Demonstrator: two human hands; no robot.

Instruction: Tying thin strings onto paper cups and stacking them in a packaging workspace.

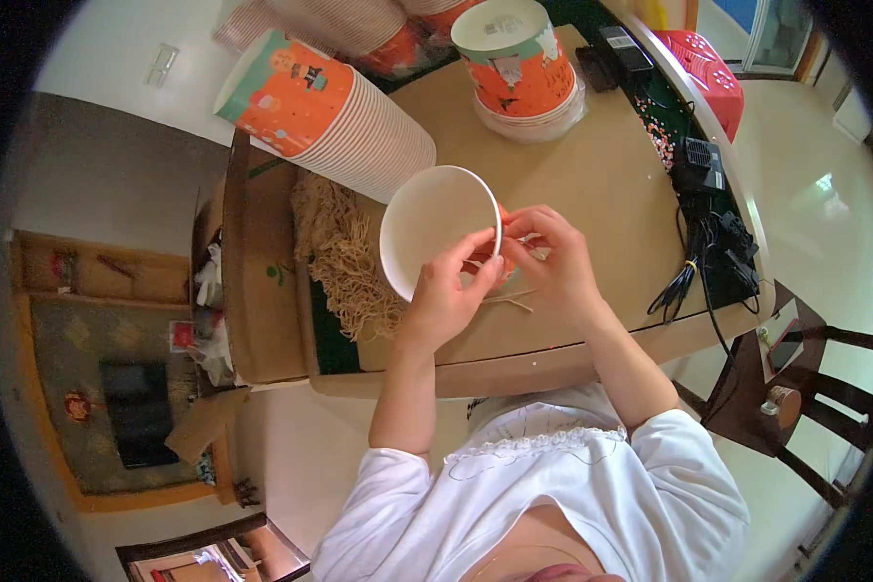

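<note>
A white-lined paper bucket [435, 218] lies tipped on its side over the table, its mouth toward me and a strip of orange outer wall showing at the right. My left hand [451, 291] is closed on its rim, thumb outside. Beside it, my right hand [556, 260] pinches at the bucket's outer wall; what is between its fingertips is too small to make out. A short beige cord [509, 303] lies on the table below the hands. Left of the bucket spreads a tangled pile of beige cords [359, 262].
A tall leaning stack of nested orange-and-green paper buckets [359, 131] stands behind the cords. Another orange bucket [519, 82] sits upright at the back. Black adapters and cables [698, 252] run along the right edge. An open cardboard box [267, 272] adjoins the table's left side.
</note>
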